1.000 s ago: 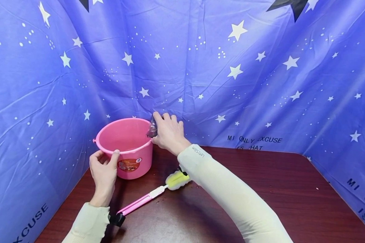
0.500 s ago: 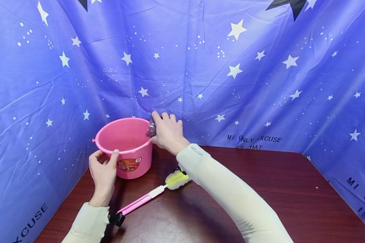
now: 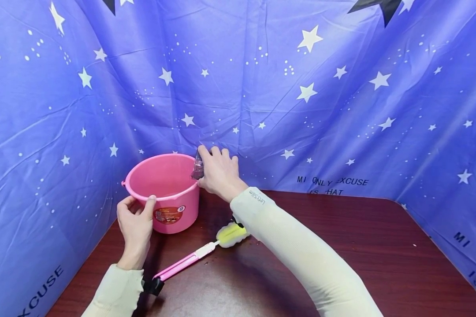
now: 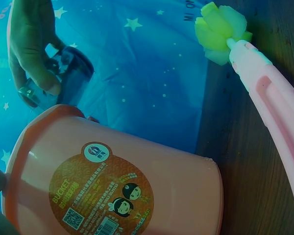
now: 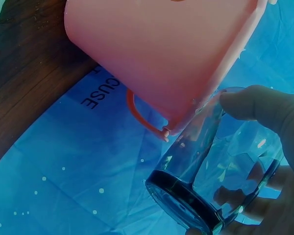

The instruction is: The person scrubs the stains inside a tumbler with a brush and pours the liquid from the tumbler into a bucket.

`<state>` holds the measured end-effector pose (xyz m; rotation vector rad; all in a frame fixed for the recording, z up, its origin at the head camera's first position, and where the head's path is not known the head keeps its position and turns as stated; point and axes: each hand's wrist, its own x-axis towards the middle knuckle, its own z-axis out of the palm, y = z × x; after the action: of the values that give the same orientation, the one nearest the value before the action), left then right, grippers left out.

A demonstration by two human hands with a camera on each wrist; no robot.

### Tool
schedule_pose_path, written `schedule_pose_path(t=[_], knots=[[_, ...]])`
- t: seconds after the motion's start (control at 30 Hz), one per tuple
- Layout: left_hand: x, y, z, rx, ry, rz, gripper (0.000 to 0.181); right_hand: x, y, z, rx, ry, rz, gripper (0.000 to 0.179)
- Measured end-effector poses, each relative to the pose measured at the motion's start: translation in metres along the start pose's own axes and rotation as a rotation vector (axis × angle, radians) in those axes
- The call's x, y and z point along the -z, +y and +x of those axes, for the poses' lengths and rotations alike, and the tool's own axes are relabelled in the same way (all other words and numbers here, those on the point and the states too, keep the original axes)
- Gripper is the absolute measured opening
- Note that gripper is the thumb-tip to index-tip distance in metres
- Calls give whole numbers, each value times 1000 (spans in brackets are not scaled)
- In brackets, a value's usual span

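A pink bucket (image 3: 188, 204) with a round orange label stands upright at the left of the table. My left hand (image 3: 136, 224) grips its near rim, thumb on top; the other fingers are partly hidden. At the right side of the rim, my right hand (image 3: 221, 171) holds a clear drinking glass (image 3: 197, 167). The right wrist view shows this glass (image 5: 220, 161) tilted, thumb and fingers wrapped round its side, its thick base low and outward and its mouth near the bucket rim. In the left wrist view the glass (image 4: 73, 78) overlaps the rim.
A bottle brush with a pink handle (image 3: 178, 266) and yellow-white sponge head (image 3: 232, 234) lies on the dark red wooden table (image 3: 361, 246) before the bucket. A few water drops are beside it. Blue star-printed cloth (image 3: 258, 88) hangs behind and along both sides.
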<state>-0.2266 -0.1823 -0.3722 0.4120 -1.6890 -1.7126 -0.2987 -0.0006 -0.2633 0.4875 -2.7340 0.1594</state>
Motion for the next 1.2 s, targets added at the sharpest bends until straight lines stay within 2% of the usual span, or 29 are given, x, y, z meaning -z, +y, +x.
schedule_pose_path(t=[1.2], knots=[[-1, 0, 0, -7, 7, -4, 59, 2, -4, -3, 47, 29, -42, 64]])
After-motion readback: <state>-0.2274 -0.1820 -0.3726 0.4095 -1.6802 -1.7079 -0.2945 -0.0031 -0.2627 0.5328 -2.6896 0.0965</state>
